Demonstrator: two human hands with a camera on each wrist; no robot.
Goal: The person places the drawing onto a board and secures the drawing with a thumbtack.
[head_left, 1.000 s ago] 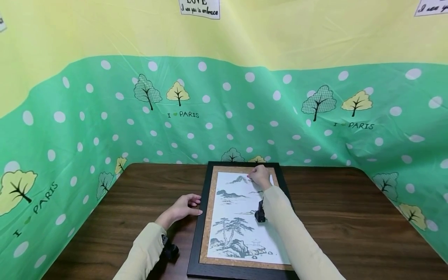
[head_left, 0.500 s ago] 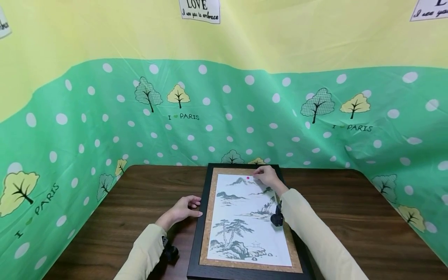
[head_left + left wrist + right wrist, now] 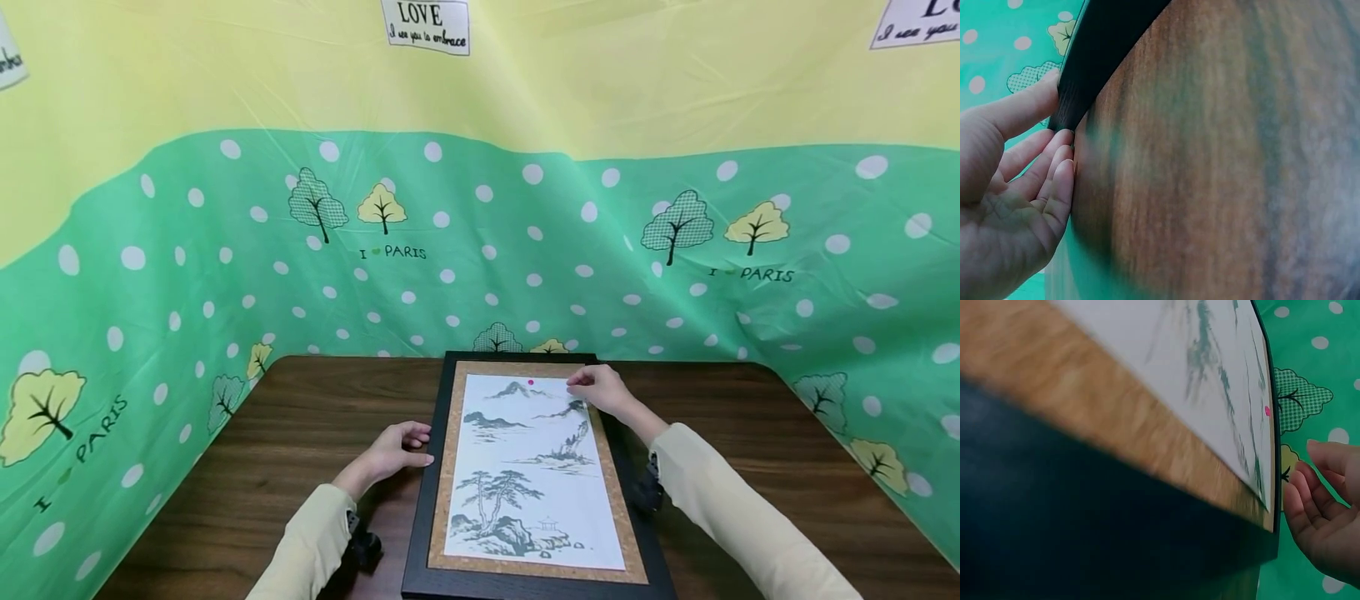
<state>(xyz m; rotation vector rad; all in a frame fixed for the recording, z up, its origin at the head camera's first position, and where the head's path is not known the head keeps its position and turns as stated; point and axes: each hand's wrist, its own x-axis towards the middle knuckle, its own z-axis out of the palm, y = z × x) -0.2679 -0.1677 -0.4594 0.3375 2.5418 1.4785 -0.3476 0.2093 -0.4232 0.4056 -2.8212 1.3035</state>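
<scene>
A white sheet with an ink landscape [image 3: 517, 475] lies on a cork board [image 3: 540, 568] with a black frame [image 3: 422, 508]. A small pink pushpin [image 3: 531, 382] sits at the middle of the sheet's top edge. My left hand [image 3: 392, 450] rests on the table at the frame's left side, fingertips and thumb against its edge; the left wrist view shows these fingers [image 3: 1063, 187] relaxed. My right hand [image 3: 603, 390] is over the sheet's top right corner. In the right wrist view its fingers [image 3: 1300, 500] are loosely bent, with nothing seen between them and the thumb.
The framed board lies on a dark wooden table [image 3: 720, 450], reaching close to its far edge. Behind and around the table hangs a green and yellow cloth [image 3: 480, 225] with dots and trees. Small black cameras [image 3: 366, 550] are strapped to both wrists.
My right hand has drawn back from the pink pushpin to the right, toward the sheet's top right corner, uncovering the pin and part of the drawing. My left hand has stayed at the frame.
</scene>
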